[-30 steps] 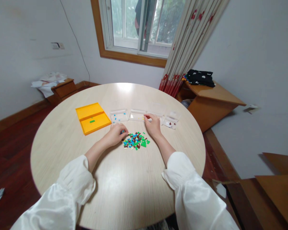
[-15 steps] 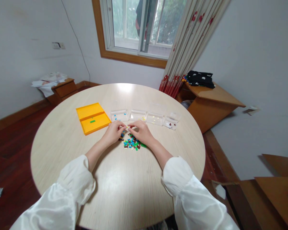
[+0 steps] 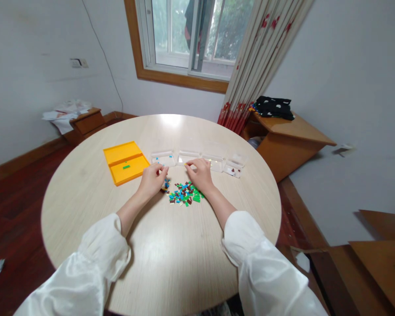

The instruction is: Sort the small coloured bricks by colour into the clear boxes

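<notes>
My right hand (image 3: pixel 200 175) pinches a small yellow building brick (image 3: pixel 185 164) at the near edge of a clear tray (image 3: pixel 188 153). My left hand (image 3: pixel 152 179) is closed with thumb and fingers together, just left of the pile; whatever is between its fingertips is too small to make out. Below and between both hands lies a loose pile of small bricks (image 3: pixel 185 194) in green, blue, brown and pale yellow. A few blue bricks sit in the leftmost clear tray (image 3: pixel 163 153). Another clear tray (image 3: pixel 213 163) has yellow bricks, and the rightmost tray (image 3: pixel 232 170) brown ones.
An open orange-yellow case (image 3: pixel 127 151) with green bricks lies left of the trays on the round wooden table (image 3: pixel 171 254). Beyond the table are a curtain (image 3: pixel 250 66), a window and a tilted wooden cabinet (image 3: pixel 292 131) with dark cloth on top.
My hands, which met above the pile, have moved apart. The right hand carried the yellow brick up and right to the tray; the left hand shifted slightly left.
</notes>
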Demonstrator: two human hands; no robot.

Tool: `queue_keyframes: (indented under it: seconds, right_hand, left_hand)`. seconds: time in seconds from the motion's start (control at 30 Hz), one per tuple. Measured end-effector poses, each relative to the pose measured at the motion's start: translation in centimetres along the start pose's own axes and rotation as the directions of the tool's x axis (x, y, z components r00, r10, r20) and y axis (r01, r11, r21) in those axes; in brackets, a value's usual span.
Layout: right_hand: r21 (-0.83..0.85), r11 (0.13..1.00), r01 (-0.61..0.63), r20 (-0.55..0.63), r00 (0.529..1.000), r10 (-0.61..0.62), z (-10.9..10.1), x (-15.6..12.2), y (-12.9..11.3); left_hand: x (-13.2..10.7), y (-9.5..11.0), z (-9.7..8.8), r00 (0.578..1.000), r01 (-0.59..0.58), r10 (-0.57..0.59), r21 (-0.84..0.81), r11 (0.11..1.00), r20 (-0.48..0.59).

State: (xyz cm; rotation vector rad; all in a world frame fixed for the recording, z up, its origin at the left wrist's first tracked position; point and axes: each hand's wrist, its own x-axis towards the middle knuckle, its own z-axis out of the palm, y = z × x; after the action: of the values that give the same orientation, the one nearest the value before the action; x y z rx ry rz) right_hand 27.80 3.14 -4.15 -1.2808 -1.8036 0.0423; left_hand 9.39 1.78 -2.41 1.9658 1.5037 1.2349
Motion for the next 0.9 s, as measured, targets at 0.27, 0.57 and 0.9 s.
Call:
queue_keyframes:
  seconds: [0.27,0.57,0.9]
  right_hand:
    - [-0.202,0.968,-0.149,-0.203,0.973,0.107,-0.5,0.6,2.1]
    - [-0.160,0.970,-0.185,-0.153,0.975,0.161,-0.3,0.7,2.0]
    - [-0.118,0.979,-0.164,-0.129,0.980,0.148,-0.1,0.6,2.2]
  left_hand:
    - [0.0,0.3,-0.4,0.994,0.037,-0.038,-0.010,0.999,-0.101]
    - [0.4,0.2,-0.9,0.989,0.104,-0.108,-0.046,0.994,-0.097]
    - [0.6,-0.9,-2.8,0.851,0.098,-0.032,-0.099,0.990,0.524]
